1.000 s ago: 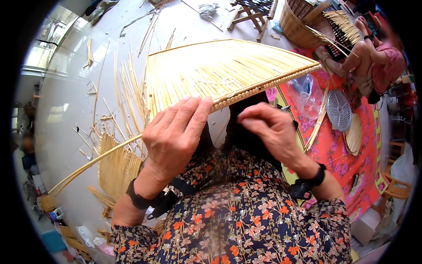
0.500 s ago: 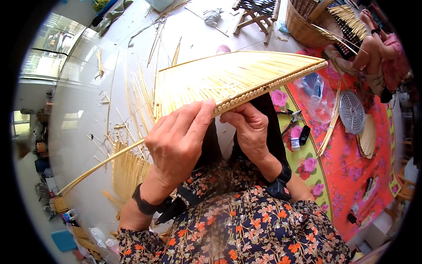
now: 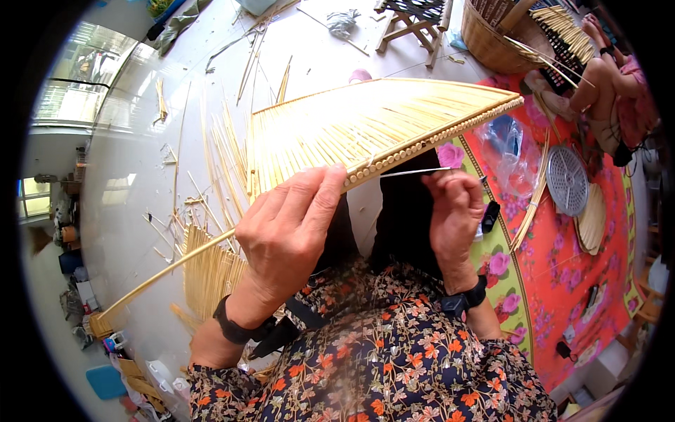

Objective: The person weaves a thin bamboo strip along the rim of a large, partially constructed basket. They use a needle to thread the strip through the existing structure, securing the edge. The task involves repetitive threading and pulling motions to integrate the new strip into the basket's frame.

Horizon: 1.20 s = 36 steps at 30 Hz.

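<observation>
I see a straw-coloured panel [image 3: 380,116] of thin parallel sticks, raised over my lap with a row of stick ends along its near edge. My left hand [image 3: 288,232] is closed on that edge, and a long loose cane [image 3: 162,273] runs out from under it to the lower left. My right hand [image 3: 453,214], below the panel's right half, is pinched on a thin pale strand or needle [image 3: 415,171] that reaches left to the edge; I cannot tell which it is.
Loose sticks [image 3: 225,155] and a woven piece [image 3: 211,278] lie at the left. A red floral mat [image 3: 555,295] at the right bears a plastic bag [image 3: 513,158] and grey perforated disc [image 3: 567,179]. Behind are a basket [image 3: 485,42], folding stool [image 3: 415,28] and seated person [image 3: 615,98].
My right hand went up to the panel's underside, then moved away to the right, drawing the thin pale line out from the edge. My left hand stays on the edge.
</observation>
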### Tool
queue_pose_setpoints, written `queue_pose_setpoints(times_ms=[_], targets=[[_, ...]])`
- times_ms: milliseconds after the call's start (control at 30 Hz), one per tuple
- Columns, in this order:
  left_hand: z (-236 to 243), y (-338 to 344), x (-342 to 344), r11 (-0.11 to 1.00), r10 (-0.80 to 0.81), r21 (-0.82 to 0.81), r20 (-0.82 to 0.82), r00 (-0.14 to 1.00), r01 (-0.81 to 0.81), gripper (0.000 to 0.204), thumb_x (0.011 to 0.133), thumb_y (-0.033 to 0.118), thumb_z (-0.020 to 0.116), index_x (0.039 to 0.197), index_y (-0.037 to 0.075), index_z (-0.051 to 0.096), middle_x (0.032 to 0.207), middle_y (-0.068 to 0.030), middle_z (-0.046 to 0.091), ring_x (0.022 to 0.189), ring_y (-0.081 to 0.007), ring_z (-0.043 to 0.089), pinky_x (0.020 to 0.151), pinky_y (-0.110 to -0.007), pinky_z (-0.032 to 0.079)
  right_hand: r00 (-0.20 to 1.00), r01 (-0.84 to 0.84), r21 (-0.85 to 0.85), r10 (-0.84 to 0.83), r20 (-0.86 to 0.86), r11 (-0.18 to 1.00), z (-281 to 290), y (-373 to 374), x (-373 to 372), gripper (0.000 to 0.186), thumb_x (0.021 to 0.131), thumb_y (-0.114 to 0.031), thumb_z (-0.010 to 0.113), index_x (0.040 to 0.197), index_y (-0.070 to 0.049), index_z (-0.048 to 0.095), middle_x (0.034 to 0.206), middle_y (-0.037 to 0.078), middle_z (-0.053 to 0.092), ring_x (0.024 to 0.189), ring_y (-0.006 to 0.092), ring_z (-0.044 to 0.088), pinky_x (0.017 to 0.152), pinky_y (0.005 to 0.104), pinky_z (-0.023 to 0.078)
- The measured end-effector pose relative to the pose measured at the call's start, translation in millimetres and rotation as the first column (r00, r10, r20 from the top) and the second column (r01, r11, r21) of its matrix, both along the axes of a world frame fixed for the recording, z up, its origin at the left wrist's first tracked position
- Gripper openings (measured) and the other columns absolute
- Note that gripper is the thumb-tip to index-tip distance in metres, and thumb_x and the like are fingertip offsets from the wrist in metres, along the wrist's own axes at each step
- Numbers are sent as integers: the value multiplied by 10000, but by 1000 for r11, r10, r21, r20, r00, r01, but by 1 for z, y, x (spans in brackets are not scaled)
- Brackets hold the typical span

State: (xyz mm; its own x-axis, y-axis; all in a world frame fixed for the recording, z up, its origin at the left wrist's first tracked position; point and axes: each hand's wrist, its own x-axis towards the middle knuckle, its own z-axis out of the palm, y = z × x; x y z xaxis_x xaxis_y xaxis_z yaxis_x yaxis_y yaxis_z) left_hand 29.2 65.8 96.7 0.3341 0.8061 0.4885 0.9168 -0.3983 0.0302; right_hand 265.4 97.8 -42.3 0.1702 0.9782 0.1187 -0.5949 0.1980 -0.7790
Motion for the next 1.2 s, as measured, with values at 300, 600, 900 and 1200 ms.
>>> queue_pose_setpoints(times_ms=[300, 600, 900, 1200], targets=[[-6, -6, 7, 1000, -22, -20, -110, 994, 20, 384, 915, 103, 732, 1294, 91, 789, 1128, -86, 786, 1032, -253, 798, 843, -352, 636, 633, -541, -52, 366, -682, 839, 25, 1, 2, 211, 1138, -347, 619, 1117, -142, 578, 972, 84, 756, 704, 205, 690, 469, 290, 516], [-6, -13, 4, 1000, -6, -17, -101, 995, 5, 366, 923, 100, 727, 1283, 97, 795, 1125, -97, 785, 1020, -261, 803, 841, -349, 640, 726, -667, -363, 456, -516, 651, -71, -40, 149, 208, 1097, -208, 672, 949, -111, 561, 726, -45, 447, 557, 61, 426, 412, 203, 318], [-6, -13, 9, 1000, -19, -10, -94, 995, 18, 352, 921, 105, 740, 1266, 84, 803, 1124, -115, 793, 1031, -268, 804, 841, -360, 646, 952, -142, -706, -101, -290, 693, -169, -101, 307, 183, 1157, -253, 596, 1078, -89, 609, 726, -52, 434, 572, 55, 388, 457, 198, 337], [-1, -15, 5, 999, -25, -30, -72, 997, 23, 346, 933, 69, 740, 1275, 57, 790, 1122, -129, 796, 1018, -276, 806, 837, -363, 646, 957, -202, -584, 285, 54, 786, -57, -30, 156, 81, 1099, -137, 676, 1132, -63, 669, 892, 43, 685, 647, 79, 582, 524, 215, 451]])
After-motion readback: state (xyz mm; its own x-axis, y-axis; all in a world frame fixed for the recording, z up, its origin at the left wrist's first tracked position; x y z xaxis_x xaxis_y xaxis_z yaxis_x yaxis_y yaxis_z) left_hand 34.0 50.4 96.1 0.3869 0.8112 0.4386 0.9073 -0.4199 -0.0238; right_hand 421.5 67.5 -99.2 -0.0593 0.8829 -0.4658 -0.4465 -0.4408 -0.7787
